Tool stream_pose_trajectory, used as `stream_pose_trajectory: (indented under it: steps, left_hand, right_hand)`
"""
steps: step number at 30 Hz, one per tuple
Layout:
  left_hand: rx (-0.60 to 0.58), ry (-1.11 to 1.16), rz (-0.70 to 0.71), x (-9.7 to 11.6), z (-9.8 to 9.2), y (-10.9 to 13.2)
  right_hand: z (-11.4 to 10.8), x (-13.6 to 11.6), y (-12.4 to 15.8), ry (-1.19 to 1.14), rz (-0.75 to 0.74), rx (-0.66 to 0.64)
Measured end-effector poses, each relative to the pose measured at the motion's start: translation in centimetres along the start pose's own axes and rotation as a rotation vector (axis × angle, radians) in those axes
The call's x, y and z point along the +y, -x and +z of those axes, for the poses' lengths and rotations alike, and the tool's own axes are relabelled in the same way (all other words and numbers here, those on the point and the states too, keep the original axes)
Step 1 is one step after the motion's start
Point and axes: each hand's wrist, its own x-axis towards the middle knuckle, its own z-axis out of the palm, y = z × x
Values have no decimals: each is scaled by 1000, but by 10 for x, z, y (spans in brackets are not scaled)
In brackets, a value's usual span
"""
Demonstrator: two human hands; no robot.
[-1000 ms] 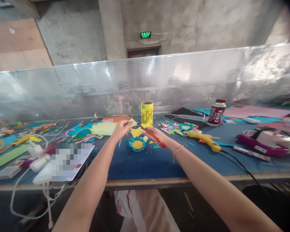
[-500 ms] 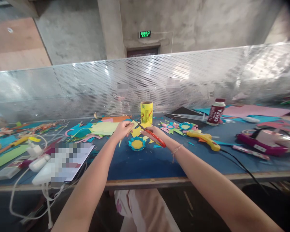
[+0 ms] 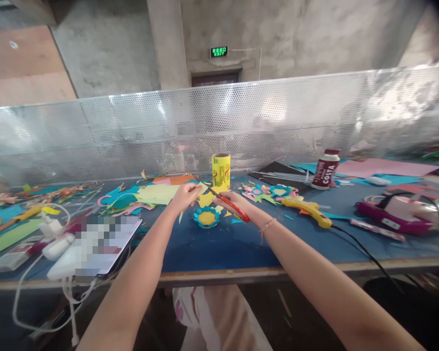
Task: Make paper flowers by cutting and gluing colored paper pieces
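My right hand (image 3: 231, 199) is closed around a pair of scissors (image 3: 237, 210) with red handles. The blades point up and left, toward my left hand (image 3: 186, 196). Those fingers are pinched on a small piece of yellow paper (image 3: 204, 188), which lies by the blades; its full outline is hard to make out. Just below and between both hands sits a paper flower (image 3: 207, 217), blue-petalled with a yellow centre. Yellow paper scraps (image 3: 206, 200) lie behind it, and a yellow printed roll (image 3: 221, 169) stands upright beyond my hands.
A yellow glue gun (image 3: 309, 210) with a black cord lies to the right, near a maroon-capped bottle (image 3: 325, 169). At left are a phone (image 3: 120, 243) and white cables. Coloured paper sheets (image 3: 155, 193) lie behind my left hand. A perforated metal screen (image 3: 139, 131) bounds the table's back.
The scissors' blades have shifted slightly and reach a little nearer my left hand. Both hands stay in nearly the same place, and the view has moved very slightly.
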Motion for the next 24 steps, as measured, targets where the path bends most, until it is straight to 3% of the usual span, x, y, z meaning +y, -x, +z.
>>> stream_pose_trajectory:
  steps: [9,24]
  left_hand:
    - [-15,-19,3,0,-1,0]
    - [-20,-19,-13,2,-1,1]
  right_hand:
    - [2,-1,2,-90,68,-42]
    - [4,10,-5,83,-11,69]
